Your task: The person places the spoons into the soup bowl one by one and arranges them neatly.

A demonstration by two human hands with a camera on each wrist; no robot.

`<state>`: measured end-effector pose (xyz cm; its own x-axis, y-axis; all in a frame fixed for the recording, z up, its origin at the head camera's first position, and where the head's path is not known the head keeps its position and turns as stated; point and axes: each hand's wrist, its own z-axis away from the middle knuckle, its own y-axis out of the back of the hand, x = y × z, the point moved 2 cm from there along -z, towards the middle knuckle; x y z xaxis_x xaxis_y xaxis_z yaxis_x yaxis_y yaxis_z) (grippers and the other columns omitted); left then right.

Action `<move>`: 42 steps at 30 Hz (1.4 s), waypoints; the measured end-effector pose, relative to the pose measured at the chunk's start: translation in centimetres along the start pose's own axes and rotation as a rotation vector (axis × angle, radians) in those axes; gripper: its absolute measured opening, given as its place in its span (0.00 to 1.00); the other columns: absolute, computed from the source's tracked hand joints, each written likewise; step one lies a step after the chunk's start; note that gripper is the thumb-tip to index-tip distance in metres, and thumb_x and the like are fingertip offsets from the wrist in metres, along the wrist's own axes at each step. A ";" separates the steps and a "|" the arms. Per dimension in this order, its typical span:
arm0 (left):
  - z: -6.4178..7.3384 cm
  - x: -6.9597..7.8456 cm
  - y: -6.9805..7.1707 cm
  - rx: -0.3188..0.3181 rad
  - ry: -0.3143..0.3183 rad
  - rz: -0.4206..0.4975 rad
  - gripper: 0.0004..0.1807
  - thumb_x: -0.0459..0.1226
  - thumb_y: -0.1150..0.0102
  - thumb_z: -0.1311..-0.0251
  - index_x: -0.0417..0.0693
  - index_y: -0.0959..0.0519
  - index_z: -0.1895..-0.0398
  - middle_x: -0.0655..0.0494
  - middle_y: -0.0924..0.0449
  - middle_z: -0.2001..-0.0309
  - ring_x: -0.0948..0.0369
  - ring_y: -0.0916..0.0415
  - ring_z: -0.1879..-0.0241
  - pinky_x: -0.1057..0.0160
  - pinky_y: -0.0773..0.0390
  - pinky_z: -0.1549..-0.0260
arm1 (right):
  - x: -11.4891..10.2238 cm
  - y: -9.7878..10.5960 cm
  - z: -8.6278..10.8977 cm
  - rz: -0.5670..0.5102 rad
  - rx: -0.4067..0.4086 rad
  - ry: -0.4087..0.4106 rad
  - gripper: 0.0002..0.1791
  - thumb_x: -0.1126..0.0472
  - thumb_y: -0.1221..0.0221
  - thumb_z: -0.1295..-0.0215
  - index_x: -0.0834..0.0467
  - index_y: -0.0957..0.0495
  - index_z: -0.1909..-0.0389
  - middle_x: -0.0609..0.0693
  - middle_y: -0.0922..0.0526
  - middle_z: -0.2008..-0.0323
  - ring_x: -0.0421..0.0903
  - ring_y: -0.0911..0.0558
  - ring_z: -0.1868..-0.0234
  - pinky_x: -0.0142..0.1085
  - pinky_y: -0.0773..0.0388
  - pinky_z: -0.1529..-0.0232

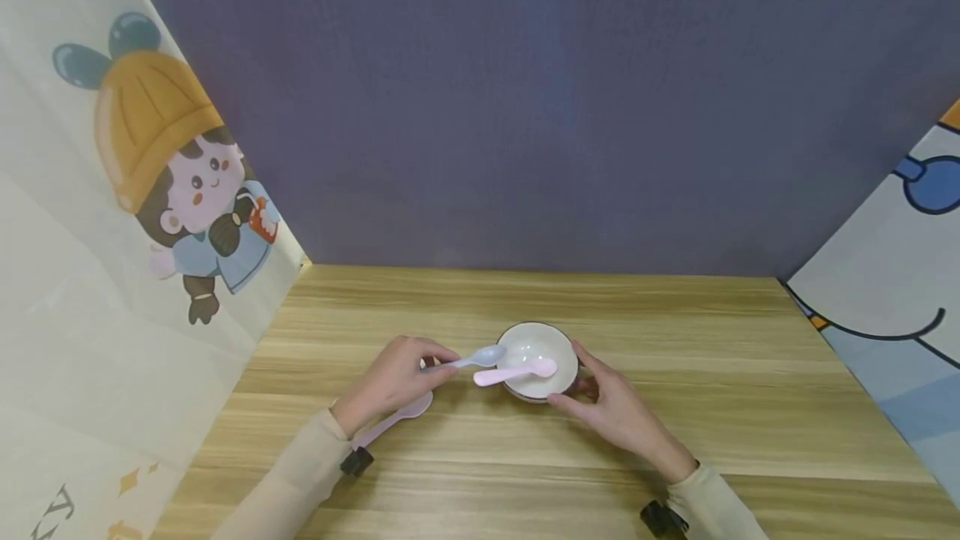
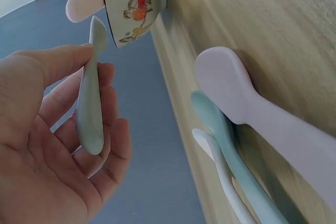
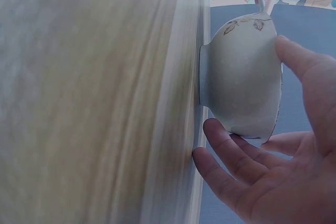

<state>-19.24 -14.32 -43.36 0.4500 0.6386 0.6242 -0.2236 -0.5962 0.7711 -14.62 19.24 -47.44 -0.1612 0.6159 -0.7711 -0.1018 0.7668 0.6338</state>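
Note:
My left hand (image 1: 393, 382) pinches a pale blue spoon (image 1: 480, 357) between thumb and fingers, its bowl end over the rim of a white bowl (image 1: 536, 338). A pink spoon (image 1: 517, 372) lies in that bowl with its handle sticking out to the left. With thumb and fingers spread around its side, my right hand (image 1: 618, 411) holds the bowl, which stands upright on the table. The right wrist view shows the bowl's outer wall (image 3: 244, 77) between thumb and fingers. Orange and red printed figures decorate the wall in the left wrist view.
Beneath my left hand, a pinkish spoon (image 2: 226, 80), a teal spoon (image 2: 228, 140) and a whitish spoon (image 2: 226, 177) lie on the wooden table (image 1: 480, 490). A dark blue-grey panel (image 1: 525, 107) rises behind the table; printed sheets hang at both sides.

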 end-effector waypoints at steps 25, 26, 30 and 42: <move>-0.4 0.7 -0.7 -0.028 0.026 0.031 0.08 0.44 0.30 0.31 0.59 0.07 0.52 0.66 0.10 0.60 0.65 0.20 0.67 0.68 0.24 0.70 | 0.0 -0.1 -0.1 -0.010 -0.018 0.000 0.58 0.41 0.25 0.38 0.64 0.43 0.17 0.60 0.17 0.37 0.43 0.10 0.51 0.44 0.14 0.46; -0.3 0.8 -0.8 -0.031 0.027 0.034 0.08 0.44 0.30 0.31 0.59 0.07 0.52 0.67 0.10 0.61 0.65 0.20 0.67 0.68 0.24 0.71 | 0.0 -0.1 -0.1 -0.011 -0.018 0.000 0.58 0.41 0.25 0.38 0.64 0.43 0.17 0.60 0.17 0.38 0.43 0.10 0.51 0.44 0.14 0.46; -0.3 0.8 -1.0 -0.036 0.013 0.042 0.08 0.44 0.30 0.30 0.59 0.08 0.52 0.68 0.11 0.63 0.64 0.22 0.69 0.68 0.25 0.75 | 0.0 0.0 -0.1 -0.010 -0.016 0.001 0.58 0.42 0.24 0.38 0.64 0.43 0.17 0.59 0.16 0.39 0.42 0.10 0.51 0.44 0.14 0.46; -0.6 1.0 -1.0 -0.035 0.003 0.027 0.09 0.44 0.31 0.30 0.58 0.08 0.52 0.68 0.11 0.63 0.65 0.22 0.68 0.67 0.24 0.70 | 0.3 -0.1 -0.1 0.002 -0.005 0.001 0.58 0.41 0.24 0.39 0.63 0.43 0.17 0.56 0.14 0.44 0.42 0.10 0.52 0.41 0.14 0.46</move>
<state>-19.10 -12.82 -43.45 0.4409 0.6241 0.6450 -0.2659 -0.5956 0.7580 -14.74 19.35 -47.74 -0.1623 0.6175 -0.7696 -0.1063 0.7645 0.6358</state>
